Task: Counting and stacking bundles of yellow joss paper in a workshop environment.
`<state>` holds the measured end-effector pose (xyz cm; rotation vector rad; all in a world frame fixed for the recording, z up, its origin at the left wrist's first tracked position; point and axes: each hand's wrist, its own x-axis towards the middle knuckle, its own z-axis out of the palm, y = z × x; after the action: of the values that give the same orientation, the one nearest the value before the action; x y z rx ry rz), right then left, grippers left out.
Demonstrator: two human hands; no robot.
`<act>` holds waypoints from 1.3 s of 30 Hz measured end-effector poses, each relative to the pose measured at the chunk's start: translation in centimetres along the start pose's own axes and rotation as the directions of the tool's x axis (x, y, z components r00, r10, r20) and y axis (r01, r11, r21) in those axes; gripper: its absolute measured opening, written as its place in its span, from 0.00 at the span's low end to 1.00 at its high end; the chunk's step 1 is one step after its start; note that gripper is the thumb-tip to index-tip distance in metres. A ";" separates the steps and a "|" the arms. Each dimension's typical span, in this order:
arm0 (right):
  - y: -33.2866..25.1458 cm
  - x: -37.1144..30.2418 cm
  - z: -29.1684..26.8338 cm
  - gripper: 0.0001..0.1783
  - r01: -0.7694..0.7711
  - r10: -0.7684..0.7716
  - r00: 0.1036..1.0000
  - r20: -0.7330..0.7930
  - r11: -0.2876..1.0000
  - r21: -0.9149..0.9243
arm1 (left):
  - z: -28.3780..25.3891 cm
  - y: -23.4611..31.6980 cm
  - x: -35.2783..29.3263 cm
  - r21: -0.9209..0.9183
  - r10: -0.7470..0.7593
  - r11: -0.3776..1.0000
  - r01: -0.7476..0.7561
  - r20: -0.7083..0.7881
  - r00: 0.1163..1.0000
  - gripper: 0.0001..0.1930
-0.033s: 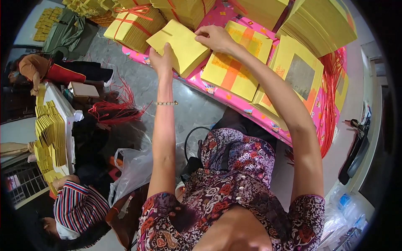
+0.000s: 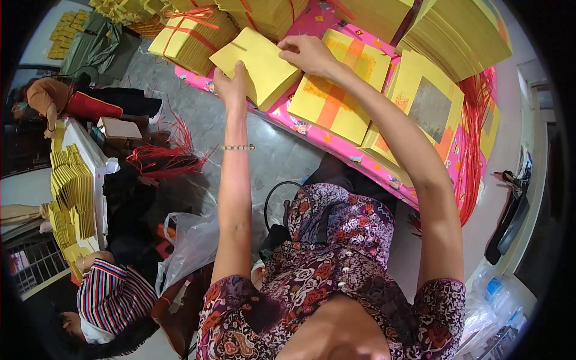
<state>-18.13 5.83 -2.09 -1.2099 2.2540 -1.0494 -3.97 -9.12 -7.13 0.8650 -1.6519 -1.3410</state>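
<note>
One pink-covered worktop [image 2: 324, 137] sweeps across my view from eleven o'clock round to three, loaded with yellow paper. Toward nine o'clock, well apart from me, a smaller white worktop [image 2: 90, 153] carries more yellow stacks, and a person in a striped top [image 2: 114, 297] sits by it at eight. Between one and two o'clock on the pink cover stands a tall yellow stack [image 2: 450, 48], the biggest pile near me. Red strands [image 2: 474, 138] hang over the edge just short of three. At two lies a stack with a silver-grey square [image 2: 429, 111] on its face, partly under my right forearm; next to it, at one, is a stack crossed by an orange band [image 2: 336, 105]. A ribbon-tied stack [image 2: 189, 39] stands at eleven.

Between eleven and twelve is the plain yellow stack [image 2: 261, 69] I am handling, at the worktop's near edge. My left hand [image 2: 231, 87] grasps its left side, thumb laid on the top sheet. My right hand [image 2: 309, 55] is curled at its right corner, thumb and forefinger close together; whether they pinch paper I cannot tell. A beaded bracelet [image 2: 239, 147] circles my left wrist.
</note>
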 end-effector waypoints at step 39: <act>-3.1 -14.7 -3.1 0.22 0.155 -0.054 0.982 0.183 0.786 -0.598 | 2.4 2.0 -0.5 0.556 0.373 0.452 -0.697 0.592 0.714 0.31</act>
<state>-10.14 18.26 2.00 -1.6118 2.5004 -0.2091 -5.91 -7.29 -5.44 0.3748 -2.6114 -0.2918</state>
